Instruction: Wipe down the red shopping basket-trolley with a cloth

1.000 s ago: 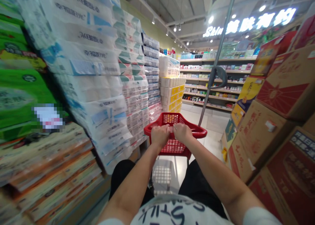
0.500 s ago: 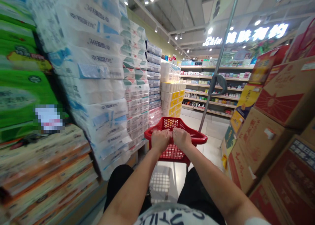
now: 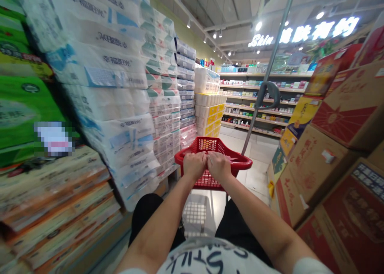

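Left hand [image 3: 194, 165] and right hand [image 3: 220, 166] clamped side by side on near rim [image 3: 243, 164] of red cart [image 3: 207, 181]. Looked light, stiff, smooth; rim middle seemed surest hold.

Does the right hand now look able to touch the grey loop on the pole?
Probably not: the right hand grips the red cart, and the grey loop sits higher and farther ahead.

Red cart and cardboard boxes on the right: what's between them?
In the head view, pale floor lies between the red cart and cardboard boxes; a grey pole rises by the cart's rim.
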`<state>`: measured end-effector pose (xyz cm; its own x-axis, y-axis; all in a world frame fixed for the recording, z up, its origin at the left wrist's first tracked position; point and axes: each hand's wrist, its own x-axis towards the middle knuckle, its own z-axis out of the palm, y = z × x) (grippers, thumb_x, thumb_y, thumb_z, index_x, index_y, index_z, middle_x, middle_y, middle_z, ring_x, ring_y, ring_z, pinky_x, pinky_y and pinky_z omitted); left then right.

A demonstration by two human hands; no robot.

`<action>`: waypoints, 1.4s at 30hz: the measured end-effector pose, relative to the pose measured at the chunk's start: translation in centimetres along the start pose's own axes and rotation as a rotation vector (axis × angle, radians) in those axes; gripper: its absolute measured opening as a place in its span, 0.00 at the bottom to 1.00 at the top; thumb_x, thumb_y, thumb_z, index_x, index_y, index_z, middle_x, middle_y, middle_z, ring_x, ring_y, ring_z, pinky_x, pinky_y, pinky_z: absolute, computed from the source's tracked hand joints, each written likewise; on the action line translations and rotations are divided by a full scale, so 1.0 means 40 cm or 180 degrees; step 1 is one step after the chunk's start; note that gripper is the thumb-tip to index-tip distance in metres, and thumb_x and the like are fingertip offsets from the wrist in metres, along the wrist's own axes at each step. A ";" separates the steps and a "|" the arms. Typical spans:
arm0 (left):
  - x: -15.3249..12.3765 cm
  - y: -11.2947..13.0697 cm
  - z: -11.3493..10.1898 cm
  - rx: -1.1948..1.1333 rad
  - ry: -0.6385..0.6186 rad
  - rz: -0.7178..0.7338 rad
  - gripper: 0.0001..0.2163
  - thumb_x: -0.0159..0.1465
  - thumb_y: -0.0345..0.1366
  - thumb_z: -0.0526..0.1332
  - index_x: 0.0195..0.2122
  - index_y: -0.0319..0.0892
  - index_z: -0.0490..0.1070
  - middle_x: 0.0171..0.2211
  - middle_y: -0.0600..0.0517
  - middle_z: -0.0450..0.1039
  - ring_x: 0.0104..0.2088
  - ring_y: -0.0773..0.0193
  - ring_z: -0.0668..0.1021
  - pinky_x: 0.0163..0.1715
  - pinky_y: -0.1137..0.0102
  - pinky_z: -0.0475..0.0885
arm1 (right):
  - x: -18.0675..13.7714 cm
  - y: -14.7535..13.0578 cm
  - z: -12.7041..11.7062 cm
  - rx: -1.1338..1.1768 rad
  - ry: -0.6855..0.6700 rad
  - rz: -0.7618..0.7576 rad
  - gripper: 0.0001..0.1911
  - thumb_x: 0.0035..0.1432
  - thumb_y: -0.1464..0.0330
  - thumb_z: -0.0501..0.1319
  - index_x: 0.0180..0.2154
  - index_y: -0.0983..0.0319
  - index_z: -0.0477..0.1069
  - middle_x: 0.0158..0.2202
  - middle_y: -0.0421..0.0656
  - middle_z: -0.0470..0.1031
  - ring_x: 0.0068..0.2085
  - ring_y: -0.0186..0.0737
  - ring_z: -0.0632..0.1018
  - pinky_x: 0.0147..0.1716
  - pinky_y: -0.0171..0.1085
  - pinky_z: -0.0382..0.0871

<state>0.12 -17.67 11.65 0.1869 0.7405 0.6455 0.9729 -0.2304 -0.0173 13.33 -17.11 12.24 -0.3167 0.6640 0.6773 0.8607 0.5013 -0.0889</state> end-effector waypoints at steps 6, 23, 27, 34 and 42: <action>0.001 -0.005 0.003 -0.0053 -0.0038 -0.0038 0.16 0.70 0.36 0.45 0.48 0.43 0.71 0.40 0.45 0.78 0.38 0.57 0.77 0.40 0.61 0.63 | 0.000 -0.008 -0.001 -0.0019 -0.0179 -0.0148 0.13 0.64 0.69 0.51 0.40 0.63 0.74 0.43 0.47 0.77 0.46 0.41 0.75 0.50 0.38 0.64; 0.007 -0.004 0.005 -0.0011 -0.0142 -0.0001 0.16 0.70 0.36 0.45 0.48 0.43 0.71 0.42 0.45 0.77 0.39 0.57 0.78 0.39 0.61 0.64 | 0.035 0.006 -0.027 -0.0013 -0.0686 0.0002 0.15 0.66 0.67 0.49 0.36 0.62 0.72 0.37 0.46 0.78 0.38 0.40 0.78 0.41 0.38 0.66; 0.005 -0.014 0.003 -0.0183 -0.0139 -0.0006 0.18 0.70 0.35 0.43 0.51 0.41 0.70 0.45 0.44 0.76 0.40 0.58 0.78 0.40 0.62 0.65 | 0.022 0.005 -0.018 -0.0053 -0.0433 0.0060 0.14 0.66 0.68 0.49 0.37 0.62 0.72 0.39 0.47 0.78 0.42 0.42 0.77 0.45 0.40 0.65; -0.017 -0.017 0.004 0.0050 0.0160 -0.0438 0.16 0.68 0.34 0.44 0.34 0.41 0.72 0.37 0.45 0.77 0.43 0.55 0.72 0.49 0.55 0.58 | -0.016 0.008 0.006 0.0003 -0.0060 -0.0373 0.14 0.65 0.69 0.50 0.45 0.64 0.71 0.48 0.50 0.75 0.53 0.43 0.72 0.54 0.42 0.61; -0.017 -0.048 0.003 0.0108 -0.0232 -0.0242 0.18 0.69 0.35 0.42 0.32 0.41 0.70 0.32 0.46 0.76 0.34 0.57 0.73 0.38 0.59 0.58 | -0.007 0.017 0.020 0.0115 -0.0012 -0.0186 0.14 0.66 0.68 0.49 0.46 0.63 0.71 0.47 0.50 0.76 0.50 0.44 0.74 0.52 0.43 0.63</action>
<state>-1.86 -17.67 11.16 0.1205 0.7992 0.5888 0.9885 -0.1512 0.0030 13.69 -16.49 11.39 -0.3677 0.6350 0.6794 0.8257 0.5590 -0.0757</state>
